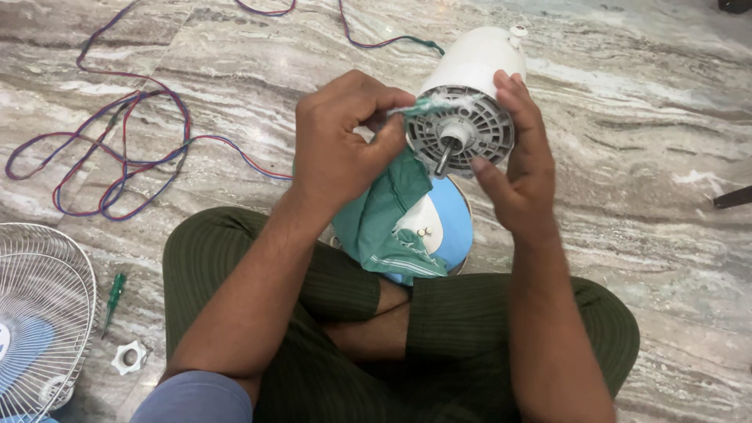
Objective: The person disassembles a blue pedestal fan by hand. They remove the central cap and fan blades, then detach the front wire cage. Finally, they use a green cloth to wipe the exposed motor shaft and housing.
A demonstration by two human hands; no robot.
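Note:
A white fan motor housing [474, 63] with a grey vented front plate [482, 129] and a metal shaft [444, 159] tilts toward me above my crossed legs. My right hand [517, 157] grips its right side. My left hand [345, 141] pinches a green cloth [384, 215] and presses a corner of it against the upper left rim of the grey plate. The cloth hangs down over a blue and white fan base [450, 227] that stands on the floor between my knees.
A white wire fan guard with blue blades [39, 313] lies at the lower left. Beside it are a green screwdriver [114, 298] and a white plastic nut [129, 358]. Tangled red, blue and green wires [125, 149] sprawl over the marble floor [642, 117] at the left.

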